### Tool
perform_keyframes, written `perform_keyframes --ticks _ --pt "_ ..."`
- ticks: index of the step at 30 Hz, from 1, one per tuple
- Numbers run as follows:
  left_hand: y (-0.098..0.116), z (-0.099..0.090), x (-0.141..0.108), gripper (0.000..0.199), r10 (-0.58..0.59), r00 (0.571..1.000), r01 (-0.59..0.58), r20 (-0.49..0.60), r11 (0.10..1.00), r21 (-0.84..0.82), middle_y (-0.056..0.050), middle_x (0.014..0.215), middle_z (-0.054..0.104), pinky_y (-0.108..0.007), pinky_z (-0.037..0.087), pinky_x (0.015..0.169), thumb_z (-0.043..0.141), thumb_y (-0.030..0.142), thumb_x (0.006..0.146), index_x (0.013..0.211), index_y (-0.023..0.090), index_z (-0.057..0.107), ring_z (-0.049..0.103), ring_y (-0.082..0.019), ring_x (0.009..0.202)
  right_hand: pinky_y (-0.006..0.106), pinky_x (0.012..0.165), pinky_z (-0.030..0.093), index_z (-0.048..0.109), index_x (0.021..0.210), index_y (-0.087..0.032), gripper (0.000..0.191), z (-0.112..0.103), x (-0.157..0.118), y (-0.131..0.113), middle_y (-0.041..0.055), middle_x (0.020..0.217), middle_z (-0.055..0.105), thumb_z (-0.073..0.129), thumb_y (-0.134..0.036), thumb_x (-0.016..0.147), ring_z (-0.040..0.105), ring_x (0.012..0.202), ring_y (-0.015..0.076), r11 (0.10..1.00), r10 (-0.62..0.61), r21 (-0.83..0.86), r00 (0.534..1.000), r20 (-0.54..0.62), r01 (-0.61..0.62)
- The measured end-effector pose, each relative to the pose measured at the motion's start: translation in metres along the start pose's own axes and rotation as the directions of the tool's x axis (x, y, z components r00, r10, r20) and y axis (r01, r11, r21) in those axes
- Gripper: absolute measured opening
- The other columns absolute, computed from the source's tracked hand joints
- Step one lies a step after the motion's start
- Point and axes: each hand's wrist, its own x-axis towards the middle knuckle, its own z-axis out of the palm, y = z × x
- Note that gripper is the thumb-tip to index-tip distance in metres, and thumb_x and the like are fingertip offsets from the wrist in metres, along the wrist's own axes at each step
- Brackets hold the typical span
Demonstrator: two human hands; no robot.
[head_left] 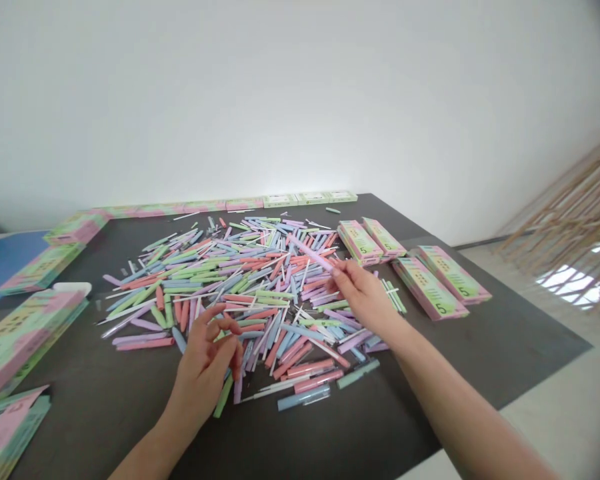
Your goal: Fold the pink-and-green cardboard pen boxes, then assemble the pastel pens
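- Right hand (363,300): grip pinched a slim pink plastic pen (310,252), tilted above the heap.
- Left hand (205,367): half-curled, holding nothing, over the near edge of the loose pastel pen heap (230,287).
- Flat cardboard pen boxes (430,287) lined the dark desk (505,347), with bare surface nearest.

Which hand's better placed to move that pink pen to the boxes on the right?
Right, likely: the right hand holds the pink pen and sits nearest the boxes; the left hand is farther off.

A right hand (364,301) pinches a pastel pink plastic pen (310,253) above a heaped pile of pastel pens (230,300) on a dark grey counter (520,340). The loosely curled left hand (205,367) hovers over the pile. Flat pink-and-green cardboard boxes (430,287) lie around it.
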Motion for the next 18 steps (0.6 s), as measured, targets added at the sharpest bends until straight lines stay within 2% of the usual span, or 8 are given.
perform_keyframes --ticks 3,4,8,11,13,15,16,18 --pt "-0.001 0.001 -0.001 0.038 0.024 0.999 -0.024 0.026 1.0 0.003 0.004 0.092 0.05 -0.022 0.045 0.033 0.053 0.023 0.085 0.119 0.03 0.039 0.05 -0.006 0.045 0.032 0.075 0.046 0.05 0.093 -0.022 0.023 -0.025 0.001 0.032 0.0064 0.091 0.071 0.034 -0.038 0.096 0.066 0.08 0.0208 0.97 0.065 -0.214 0.97 -0.234 -0.117" --pt "-0.002 0.001 -0.001 0.036 0.029 0.999 -0.029 0.032 1.0 0.007 0.004 0.093 0.049 -0.021 0.045 0.033 0.052 0.022 0.085 0.117 0.03 0.039 0.049 -0.006 0.045 0.034 0.076 0.046 0.049 0.096 -0.021 0.024 -0.031 -0.001 0.045 0.0089 0.092 0.07 0.032 -0.038 0.096 0.065 0.081 0.0229 0.96 0.086 -0.235 0.958 -0.274 -0.154" --pt "-0.007 0.002 -0.004 0.03 0.056 0.996 -0.061 0.066 0.995 0.079 0.003 0.092 0.049 -0.021 0.044 0.034 0.047 0.02 0.087 0.115 0.029 0.04 0.048 -0.005 0.045 0.043 0.08 0.047 0.048 0.101 -0.018 0.027 -0.04 -0.016 0.098 0.0193 0.103 0.067 0.031 -0.037 0.094 0.065 0.094 0.0315 0.932 0.144 -0.274 0.936 -0.321 -0.237" --pt "-0.012 0.0 -0.005 0.023 0.171 0.976 -0.205 0.132 0.927 0.315 0.001 0.09 0.054 -0.024 0.05 0.045 0.045 0.02 0.09 0.112 0.026 0.047 0.057 -0.01 0.057 0.045 0.092 0.045 0.049 0.101 -0.017 0.025 -0.036 -0.023 0.122 0.0225 0.116 0.064 0.033 -0.033 0.092 0.061 0.11 0.0315 0.925 0.156 -0.288 0.938 -0.309 -0.248" --pt "-0.011 0.0 -0.006 0.022 0.32 0.917 -0.399 0.239 0.772 0.495 -0.004 0.096 0.06 -0.031 0.057 0.067 0.047 0.019 0.089 0.11 0.023 0.053 0.064 -0.016 0.079 0.044 0.096 0.044 0.05 0.101 -0.018 0.024 -0.03 -0.024 0.129 0.0214 0.119 0.063 0.032 -0.031 0.092 0.06 0.113 0.0296 0.924 0.157 -0.294 0.943 -0.294 -0.245" --pt "-0.007 0.003 -0.01 0.027 0.437 0.811 -0.584 0.388 0.585 0.562 -0.009 0.11 0.062 -0.038 0.052 0.09 0.051 0.016 0.088 0.114 0.022 0.056 0.061 -0.022 0.105 0.043 0.097 0.044 0.05 0.104 -0.017 0.026 -0.022 -0.024 0.13 0.0201 0.121 0.063 0.031 -0.031 0.093 0.06 0.113 0.0282 0.926 0.149 -0.299 0.951 -0.271 -0.23" --pt "-0.005 0.005 -0.013 0.032 0.461 0.758 -0.652 0.462 0.511 0.56 -0.01 0.118 0.062 -0.04 0.048 0.098 0.052 0.015 0.087 0.118 0.022 0.056 0.056 -0.024 0.115 0.042 0.097 0.044 0.051 0.105 -0.017 0.027 -0.018 -0.023 0.129 0.0196 0.123 0.062 0.03 -0.031 0.094 0.06 0.113 0.0278 0.928 0.142 -0.302 0.956 -0.257 -0.219" --pt "-0.002 0.013 -0.02 0.042 0.433 0.672 -0.741 0.601 0.403 0.538 -0.01 0.131 0.058 -0.04 0.041 0.107 0.054 0.015 0.086 0.127 0.021 0.052 0.047 -0.024 0.127 0.041 0.096 0.044 0.052 0.106 -0.017 0.029 -0.009 -0.022 0.125 0.0187 0.125 0.061 0.029 -0.031 0.095 0.061 0.112 0.0274 0.93 0.129 -0.308 0.963 -0.236 -0.2"
